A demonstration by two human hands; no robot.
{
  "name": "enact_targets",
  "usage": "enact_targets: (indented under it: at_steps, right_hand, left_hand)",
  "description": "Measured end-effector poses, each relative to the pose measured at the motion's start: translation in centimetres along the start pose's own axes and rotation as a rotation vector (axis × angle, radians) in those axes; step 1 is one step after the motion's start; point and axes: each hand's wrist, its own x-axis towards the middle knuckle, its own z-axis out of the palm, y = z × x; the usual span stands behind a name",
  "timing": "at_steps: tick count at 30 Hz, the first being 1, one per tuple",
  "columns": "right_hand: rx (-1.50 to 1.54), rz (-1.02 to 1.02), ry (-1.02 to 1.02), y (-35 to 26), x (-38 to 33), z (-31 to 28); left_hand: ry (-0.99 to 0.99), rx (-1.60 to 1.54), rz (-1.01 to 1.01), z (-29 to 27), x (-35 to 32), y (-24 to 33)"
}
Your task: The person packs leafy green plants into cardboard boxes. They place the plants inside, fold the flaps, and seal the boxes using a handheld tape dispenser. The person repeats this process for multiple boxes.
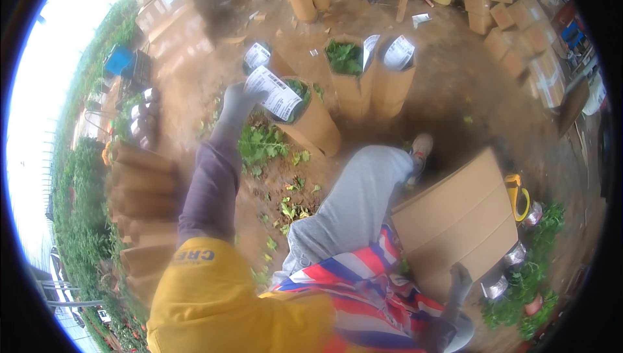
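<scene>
A: Outdoors on bare red earth, gloved left hand (239,103) raised, fingers pinched on a white printed label sheet (275,93), held over the mouth of a brown cardboard tube (311,122) packed with green leaves.

B: And the other hand?

A: Gloved right hand (459,286) low at the lower right, resting against the edge of a flat cardboard box (454,220); closed or open, impossible to tell from here (partly hidden behind striped cloth (370,288)).

B: Look of the sheet?

A: Thin, white, rectangular, dark bars and fine print across it, slightly curled, tilted toward the tube's rim. Similar sheets (399,51) already tucked into two neighbouring tubes (389,84) farther back.

B: Risks from here?

A: Likely a light grip through a thick glove, so a possible slip onto the dirt among scattered leaves (259,145). Tube leaning rather than upright, so a firm push could tip it or crumple the paper. Boxed plants (525,281) at the right close to the lower hand, easily knocked.
</scene>
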Motion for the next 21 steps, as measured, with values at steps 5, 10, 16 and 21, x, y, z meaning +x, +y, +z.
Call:
enact_targets:
  at_steps: [5, 10, 16, 21]
  right_hand:
    - [-0.012, -0.039, 0.004, 0.1, -0.9, 0.6]
    - [-0.001, -0.059, 0.015, 0.7, -1.2, 0.4]
    - [0.006, -0.066, 0.009, 1.7, -1.4, 0.6]
    - [0.029, -0.117, 0.001, 1.8, -1.5, 0.4]
  left_hand:
    - [-0.039, 0.098, 0.152, 2.1, 0.4, -0.8]
    - [-0.023, 0.299, 0.125, 4.2, 2.9, -1.7]
    - [-0.037, 0.902, 0.151, 4.9, 3.2, -0.8]
    - [0.109, 0.546, 0.230, 3.5, 0.3, -0.4]
